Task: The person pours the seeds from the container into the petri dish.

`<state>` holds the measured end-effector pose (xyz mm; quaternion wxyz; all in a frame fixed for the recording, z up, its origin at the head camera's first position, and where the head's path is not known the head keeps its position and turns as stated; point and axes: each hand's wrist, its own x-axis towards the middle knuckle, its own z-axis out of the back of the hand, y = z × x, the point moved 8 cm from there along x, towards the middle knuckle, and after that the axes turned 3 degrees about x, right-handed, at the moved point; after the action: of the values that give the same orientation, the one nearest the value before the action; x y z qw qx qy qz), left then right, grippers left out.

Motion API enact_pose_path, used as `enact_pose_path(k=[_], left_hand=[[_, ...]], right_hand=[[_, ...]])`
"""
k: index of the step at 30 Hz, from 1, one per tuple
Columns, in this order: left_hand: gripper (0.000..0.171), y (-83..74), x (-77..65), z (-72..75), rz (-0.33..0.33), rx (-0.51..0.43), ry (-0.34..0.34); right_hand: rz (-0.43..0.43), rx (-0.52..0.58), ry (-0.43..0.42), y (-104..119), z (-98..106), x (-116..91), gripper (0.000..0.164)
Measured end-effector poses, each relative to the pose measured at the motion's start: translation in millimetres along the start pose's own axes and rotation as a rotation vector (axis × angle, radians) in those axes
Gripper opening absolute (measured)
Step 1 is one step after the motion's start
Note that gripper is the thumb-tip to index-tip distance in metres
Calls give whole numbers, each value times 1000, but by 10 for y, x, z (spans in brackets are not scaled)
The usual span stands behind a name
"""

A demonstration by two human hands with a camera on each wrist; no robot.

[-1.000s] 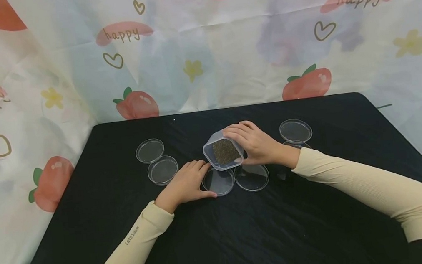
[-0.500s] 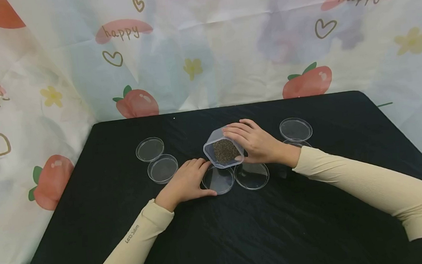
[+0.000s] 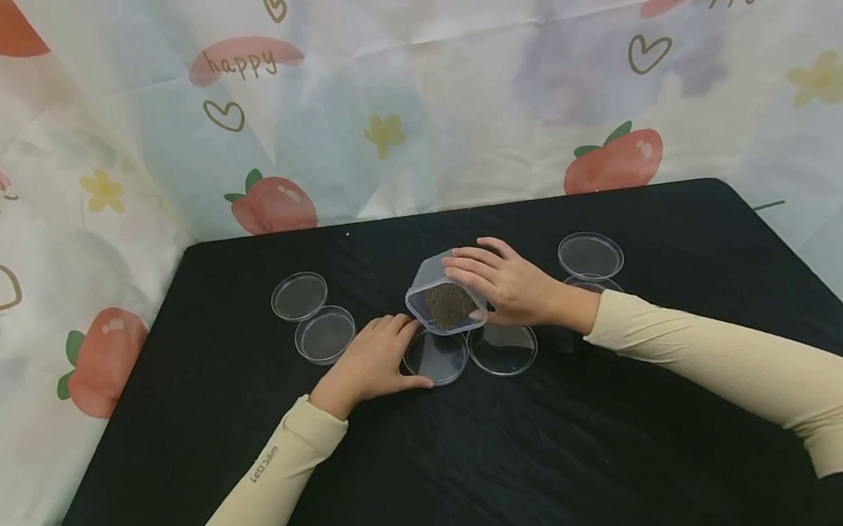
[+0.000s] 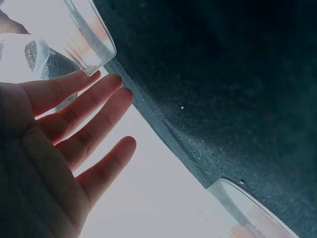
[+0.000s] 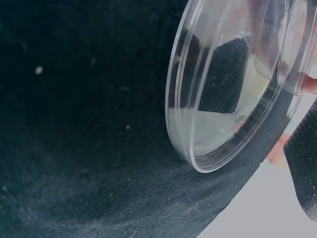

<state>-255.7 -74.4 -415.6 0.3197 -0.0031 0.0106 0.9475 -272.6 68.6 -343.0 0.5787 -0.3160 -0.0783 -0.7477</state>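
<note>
My right hand (image 3: 509, 284) grips a translucent plastic container (image 3: 427, 274), tilted with its mouth toward me, above the two middle petri dishes. Fine brown granules (image 3: 449, 304) lie inside, close to the lower rim. Below it, my left hand (image 3: 373, 359) holds the side of a clear petri dish (image 3: 438, 363), thumb at the near edge and index finger at the far edge. In the left wrist view the other fingers (image 4: 99, 129) are spread beside that dish (image 4: 91, 37). A second petri dish (image 3: 505, 354) stands against it on the right. The container covers the far rims of both.
Two clear petri dishes (image 3: 300, 297) stand together on the left of the black-covered table (image 3: 529, 462). Another pair (image 3: 590, 255) is at the right, the nearer one partly behind my right wrist. A printed cloth (image 3: 453, 110) hangs behind the table.
The container has tipped slightly further, and the granules have shifted toward its lower rim. My left hand and the petri dishes stay in place; the head view has shifted a little.
</note>
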Motion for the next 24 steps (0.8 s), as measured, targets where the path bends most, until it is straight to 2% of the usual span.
enact_pose_path(k=[24], left_hand=[[91,5,6,-11,-7,8,-4]], right_hand=[[30,-35,-15,33,23,34,88]])
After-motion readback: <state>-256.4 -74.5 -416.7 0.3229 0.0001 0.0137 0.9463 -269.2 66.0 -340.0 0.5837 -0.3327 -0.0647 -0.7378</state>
